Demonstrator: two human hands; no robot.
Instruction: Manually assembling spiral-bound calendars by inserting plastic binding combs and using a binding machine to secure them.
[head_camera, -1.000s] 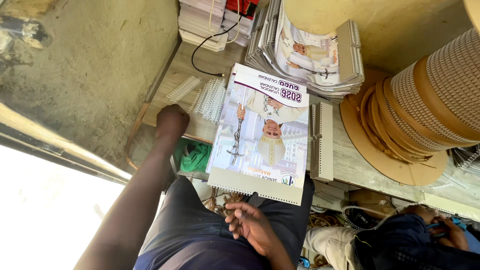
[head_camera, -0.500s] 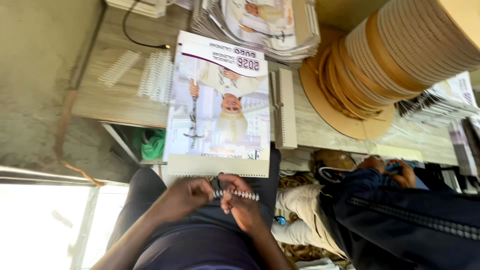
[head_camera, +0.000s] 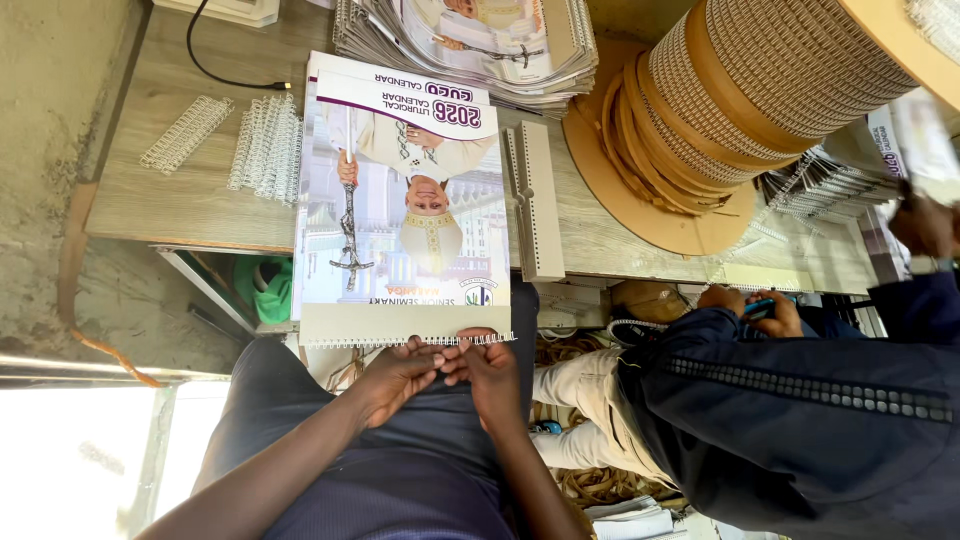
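Note:
A wall calendar (head_camera: 405, 200) with a printed colour cover lies on the wooden bench (head_camera: 190, 200), its near edge hanging over toward my lap. A silver wire binding (head_camera: 400, 341) runs along that near edge. My left hand (head_camera: 395, 378) and my right hand (head_camera: 490, 370) meet at the middle of the edge, fingertips pinching the wire binding. Both forearms rest over my dark trousers.
Loose wire binding strips (head_camera: 268, 145) lie left of the calendar. A stack of calendars (head_camera: 470, 40) sits behind it, a punched strip (head_camera: 535, 200) to its right, and a large spool of binding wire (head_camera: 740, 100) farther right. A person in a dark jacket (head_camera: 800, 420) sits at my right.
My left hand left the bench edge and joined my right hand at the calendar's near edge. Both hands rose from my lap to the wire binding. The view shifted right.

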